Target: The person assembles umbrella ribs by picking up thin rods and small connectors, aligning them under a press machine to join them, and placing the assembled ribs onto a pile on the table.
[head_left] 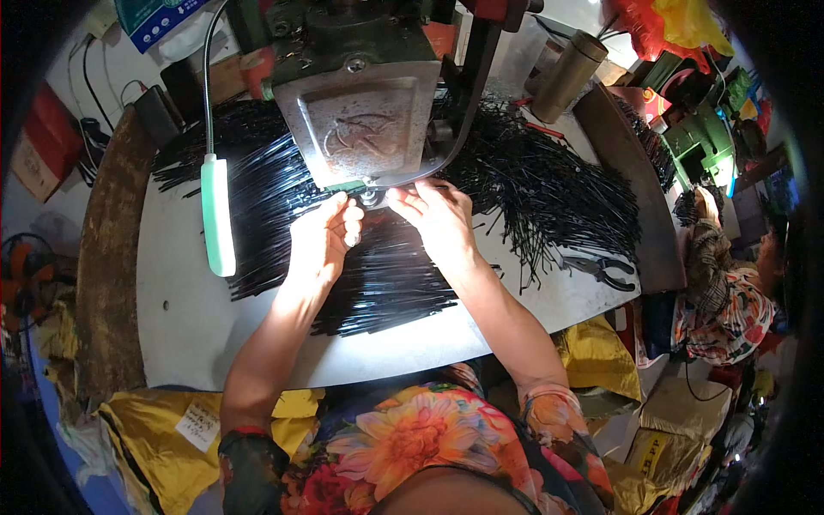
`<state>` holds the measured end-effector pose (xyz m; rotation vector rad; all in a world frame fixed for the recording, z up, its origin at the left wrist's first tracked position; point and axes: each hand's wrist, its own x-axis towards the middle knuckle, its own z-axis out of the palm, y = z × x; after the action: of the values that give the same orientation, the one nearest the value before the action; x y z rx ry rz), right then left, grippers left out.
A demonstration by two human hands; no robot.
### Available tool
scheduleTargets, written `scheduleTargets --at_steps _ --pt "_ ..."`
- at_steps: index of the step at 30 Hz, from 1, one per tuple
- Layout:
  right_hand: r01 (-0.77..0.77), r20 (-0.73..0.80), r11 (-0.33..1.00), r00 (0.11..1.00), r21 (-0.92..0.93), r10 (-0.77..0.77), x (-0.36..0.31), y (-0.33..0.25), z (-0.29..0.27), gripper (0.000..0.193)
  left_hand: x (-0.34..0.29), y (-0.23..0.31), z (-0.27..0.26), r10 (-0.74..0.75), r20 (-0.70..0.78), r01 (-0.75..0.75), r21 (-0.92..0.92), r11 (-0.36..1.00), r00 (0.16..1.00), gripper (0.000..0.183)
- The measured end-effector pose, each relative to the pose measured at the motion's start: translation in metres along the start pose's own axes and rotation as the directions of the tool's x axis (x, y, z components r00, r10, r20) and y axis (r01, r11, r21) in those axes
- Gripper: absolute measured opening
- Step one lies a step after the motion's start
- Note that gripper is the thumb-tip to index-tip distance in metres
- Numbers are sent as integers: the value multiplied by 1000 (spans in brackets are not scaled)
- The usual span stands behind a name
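Observation:
A green press machine with a bare metal front plate stands over the worktable. Just below its plate, at the left of the small working point, my left hand is closed, thumb pinched against the fingers. On the other side my right hand pinches close to the same spot, its fingers partly under the machine's curved arm. What either hand pinches is too small and overlit to make out. Thin black rods lie in a layer beneath and between my wrists.
More black rods are heaped at the right, beside pliers with dark handles. A green-white lamp hangs at the left. A bronze flask stands at the back right. Another person's patterned sleeve shows far right, by a second green machine.

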<state>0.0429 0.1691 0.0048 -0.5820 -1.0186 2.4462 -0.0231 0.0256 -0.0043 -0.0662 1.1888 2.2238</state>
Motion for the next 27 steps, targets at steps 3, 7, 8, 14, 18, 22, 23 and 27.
scheduleTargets --at_steps 3,7,8,14,18,22,23,27 --pt "82 83 994 993 73 -88 1 -1 -13 11 -1 -4 8 -15 78 17 -30 999 997 20" --pt "-25 139 1000 990 -7 26 8 7 -15 18 -1 0 -4 29 71 -32 52 998 997 19" --pt "-61 157 992 985 -106 77 8 3 -18 20 -1 1 -8 16 83 -23 78 997 996 19" --pt "170 162 483 985 -859 -58 -18 -66 -63 34 2 10 -6 -102 135 92 79 993 986 15" --pt "260 327 -301 924 -918 -200 -35 -136 -113 13 1 16 -5 -168 143 147 147 978 975 18" --pt "127 294 -608 938 -784 -183 -39 -145 -149 12 8 8 -25 -53 225 14 172 985 973 25" --pt "100 323 -685 924 -722 -206 -36 -142 -156 13 8 9 -28 -20 314 -67 262 963 949 24" --pt "254 538 -711 818 -655 -203 -39 -132 -151 19 -11 10 -5 17 143 -70 378 923 990 20"
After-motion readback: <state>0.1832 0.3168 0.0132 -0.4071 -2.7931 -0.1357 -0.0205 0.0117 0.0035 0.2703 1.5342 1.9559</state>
